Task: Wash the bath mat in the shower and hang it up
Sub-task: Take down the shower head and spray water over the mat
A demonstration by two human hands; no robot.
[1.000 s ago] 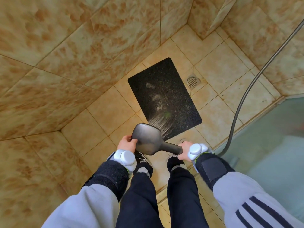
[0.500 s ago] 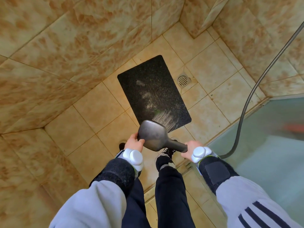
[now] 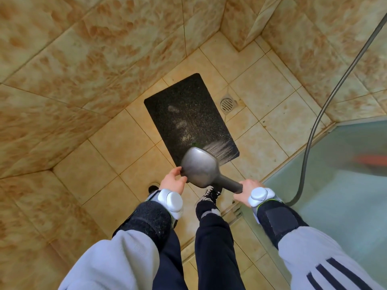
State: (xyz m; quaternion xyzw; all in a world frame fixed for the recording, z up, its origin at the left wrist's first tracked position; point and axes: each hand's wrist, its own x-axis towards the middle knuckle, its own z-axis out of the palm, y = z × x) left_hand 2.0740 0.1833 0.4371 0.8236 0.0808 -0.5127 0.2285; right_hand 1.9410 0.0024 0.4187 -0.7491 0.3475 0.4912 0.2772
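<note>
Rightward, the spray [image 3: 217, 148] has swept onto the bath mat's [image 3: 188, 114] near corner. Around the shower head's [image 3: 199, 170] handle wraps the right hand [image 3: 246, 190]; the left hand [image 3: 172, 178] pinches its rim. The mat lies flat beyond, lengthwise far-left.

Black speckled bath mat [image 3: 188, 118], rectangular with rounded corners, flat on the floor tiles [image 3: 261, 88], set at a slant, just beside the drain [image 3: 226, 104]; pale smudges down its middle; white spray streaks across its near corner; grey shower head [image 3: 198, 168] tilted over that near edge.
</note>
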